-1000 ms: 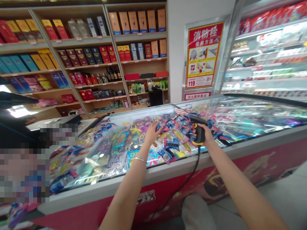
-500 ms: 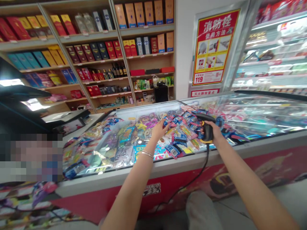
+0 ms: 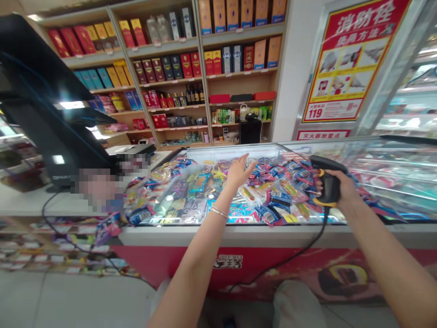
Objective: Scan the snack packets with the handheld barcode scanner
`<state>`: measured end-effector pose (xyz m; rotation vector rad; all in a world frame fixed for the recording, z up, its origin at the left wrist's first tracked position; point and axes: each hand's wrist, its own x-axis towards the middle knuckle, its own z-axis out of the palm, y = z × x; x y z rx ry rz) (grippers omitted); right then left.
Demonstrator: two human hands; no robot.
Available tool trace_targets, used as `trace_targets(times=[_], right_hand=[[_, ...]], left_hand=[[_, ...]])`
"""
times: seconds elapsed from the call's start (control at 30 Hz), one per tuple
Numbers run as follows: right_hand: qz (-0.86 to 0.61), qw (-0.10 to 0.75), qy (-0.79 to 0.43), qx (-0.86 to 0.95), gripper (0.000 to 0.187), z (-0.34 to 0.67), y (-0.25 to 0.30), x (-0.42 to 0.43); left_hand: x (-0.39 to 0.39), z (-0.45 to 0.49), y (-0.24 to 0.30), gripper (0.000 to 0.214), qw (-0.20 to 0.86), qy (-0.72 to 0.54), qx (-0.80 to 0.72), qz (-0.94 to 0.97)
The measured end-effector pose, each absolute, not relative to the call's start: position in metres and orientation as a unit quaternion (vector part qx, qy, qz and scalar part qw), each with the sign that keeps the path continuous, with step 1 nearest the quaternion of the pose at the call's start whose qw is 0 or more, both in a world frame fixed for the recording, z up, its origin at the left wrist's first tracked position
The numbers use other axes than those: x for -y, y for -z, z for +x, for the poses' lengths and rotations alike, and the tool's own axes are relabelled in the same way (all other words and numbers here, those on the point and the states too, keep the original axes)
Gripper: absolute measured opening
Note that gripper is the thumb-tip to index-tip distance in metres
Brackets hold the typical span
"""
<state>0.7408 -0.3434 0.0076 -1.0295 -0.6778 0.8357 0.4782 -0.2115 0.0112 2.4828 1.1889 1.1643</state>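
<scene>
My right hand (image 3: 341, 187) is wrapped round a black and yellow barcode scanner (image 3: 329, 182), its head pointing left over the freezer's glass top. A black cable hangs from its grip. My left hand (image 3: 240, 171) hovers over the glass with fingers spread, and nothing shows in it. Under and beside it lie many small blue and pink snack packets (image 3: 269, 198), piled on the glass to the right. A clear packet with colourful sweets (image 3: 251, 195) is just below the left hand. More packets (image 3: 139, 214) lie in a heap at the left end.
The chest freezer (image 3: 191, 237) stands before me, frozen goods visible through its glass. To the left are a counter (image 3: 27, 205) and a black checkout terminal (image 3: 51, 118). Boxed goods fill the shelves (image 3: 170, 84) behind. The scanner cable (image 3: 273, 266) droops down the freezer's front.
The view has swung left, so everything sits further right. My left hand has lifted and its fingers have spread away from the packets. The scanner stays in my right hand.
</scene>
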Motion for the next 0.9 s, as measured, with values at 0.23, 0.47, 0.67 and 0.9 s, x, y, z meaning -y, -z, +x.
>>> trace_targets(times=[0.23,0.47,0.67,0.9], right_hand=[[-0.365,0.702,-0.499,0.354,0.021,0.658,-0.049,0.313],[-0.333,0.574,-0.654,0.363,0.018,0.530,-0.025,0.247],[-0.330,0.469,-0.732,0.367,0.022,0.455,0.017,0.206],[-0.283,0.423,-0.762,0.400,0.028,0.448,0.034,0.209]], left_hand=[[0.198,0.356,-0.068,0.055,0.078,-0.345,-0.439,0.826],[0.154,0.243,-0.032,0.039,-0.027,-0.352,-0.586,0.729],[0.122,0.210,0.002,0.034,-0.068,-0.383,-0.666,0.637],[0.120,0.202,0.015,0.045,-0.173,-0.386,-0.735,0.530]])
